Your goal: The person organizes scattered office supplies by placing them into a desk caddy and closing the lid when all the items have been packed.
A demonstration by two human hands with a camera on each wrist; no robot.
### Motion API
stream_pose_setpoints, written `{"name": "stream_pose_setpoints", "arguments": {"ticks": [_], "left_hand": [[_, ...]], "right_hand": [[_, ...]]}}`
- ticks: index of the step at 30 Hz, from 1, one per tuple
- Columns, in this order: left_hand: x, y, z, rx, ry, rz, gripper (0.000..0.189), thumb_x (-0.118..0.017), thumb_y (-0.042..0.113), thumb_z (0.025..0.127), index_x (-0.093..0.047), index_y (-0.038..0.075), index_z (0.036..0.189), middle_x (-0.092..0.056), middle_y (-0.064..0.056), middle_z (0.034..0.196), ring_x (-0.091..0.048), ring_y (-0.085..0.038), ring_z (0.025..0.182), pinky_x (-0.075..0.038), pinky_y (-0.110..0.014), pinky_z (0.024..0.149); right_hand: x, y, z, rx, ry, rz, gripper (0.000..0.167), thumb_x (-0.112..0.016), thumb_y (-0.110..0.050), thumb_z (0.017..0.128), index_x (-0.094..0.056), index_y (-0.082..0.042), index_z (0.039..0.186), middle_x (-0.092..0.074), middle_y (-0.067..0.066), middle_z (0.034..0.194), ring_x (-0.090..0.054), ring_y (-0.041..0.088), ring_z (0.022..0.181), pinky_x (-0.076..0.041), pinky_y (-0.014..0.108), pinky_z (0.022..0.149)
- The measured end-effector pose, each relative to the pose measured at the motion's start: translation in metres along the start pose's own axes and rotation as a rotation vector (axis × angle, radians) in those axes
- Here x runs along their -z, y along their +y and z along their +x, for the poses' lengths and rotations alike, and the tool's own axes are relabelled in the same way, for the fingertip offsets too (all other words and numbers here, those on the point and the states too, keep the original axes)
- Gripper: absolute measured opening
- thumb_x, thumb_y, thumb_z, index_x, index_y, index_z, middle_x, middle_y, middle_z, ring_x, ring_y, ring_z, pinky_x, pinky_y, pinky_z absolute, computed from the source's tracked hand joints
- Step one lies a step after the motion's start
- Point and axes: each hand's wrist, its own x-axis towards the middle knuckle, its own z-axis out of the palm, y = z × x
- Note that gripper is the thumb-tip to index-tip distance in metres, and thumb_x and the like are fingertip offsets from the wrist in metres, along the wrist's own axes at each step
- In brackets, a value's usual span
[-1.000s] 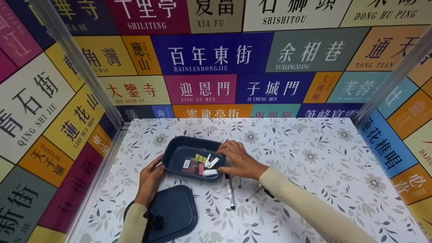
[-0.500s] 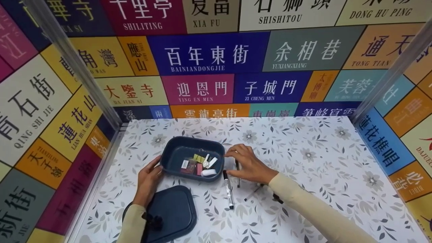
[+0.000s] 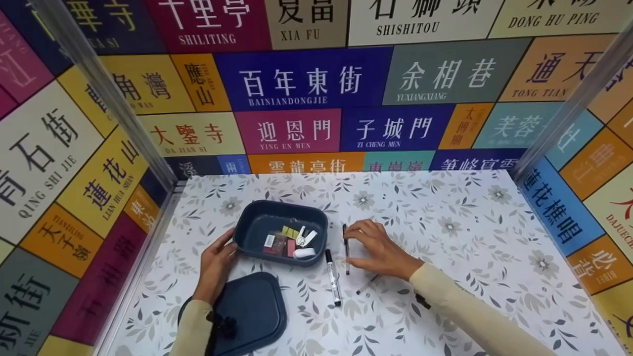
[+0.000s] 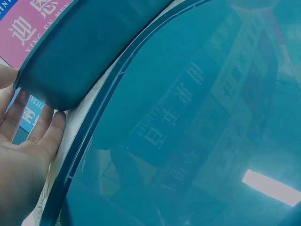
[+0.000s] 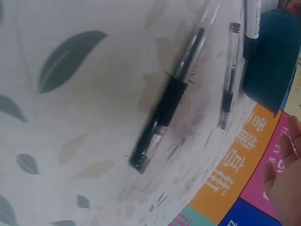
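Note:
At the left end of an open dark blue box (image 3: 247,247), my left hand (image 3: 216,262) holds the outer side; in the left wrist view its fingers (image 4: 51,134) touch the box's wall and lower edge. My right hand (image 3: 381,249) is over the table just right of a slim pen (image 3: 346,262), fingers apart and loosely bent, holding nothing that shows. A black-capped white marker (image 3: 333,282) lies between box and pen. Another clear-barrelled pen (image 5: 169,101) lies nearest the right wrist camera, partly hidden by the hand in the head view.
Inside the box are yellow pieces (image 3: 290,231), a pink block (image 3: 291,247), a dark red packet (image 3: 274,246) and small white items (image 3: 304,252). A matching blue lid (image 3: 257,306) lies by the left forearm. Printed panels (image 3: 292,131) wall the floral table's back and sides.
My right hand has drawn away from the box's right rim, moving right and nearer to me, to beside the slim pen. The left hand stays at the box.

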Motion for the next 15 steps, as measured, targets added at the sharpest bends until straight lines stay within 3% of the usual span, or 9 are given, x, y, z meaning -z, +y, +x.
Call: {"name": "stream_pose_setpoints", "arguments": {"ticks": [15], "left_hand": [[0.001, 0.001, 0.000, 0.004, -0.005, -0.017, 0.051, -0.058, -0.006, 0.109, -0.052, -0.006, 0.160, -0.048, -0.021, 0.167, -0.058, -0.033, 0.145, -0.055, -0.034, 0.107]], "right_hand": [[0.014, 0.009, -0.039, -0.062, -0.037, 0.008, 0.050, -0.095, -0.013, 0.085, -0.072, -0.013, 0.129, -0.064, 0.011, 0.132, -0.055, 0.029, 0.126, -0.038, 0.057, 0.103]]}}
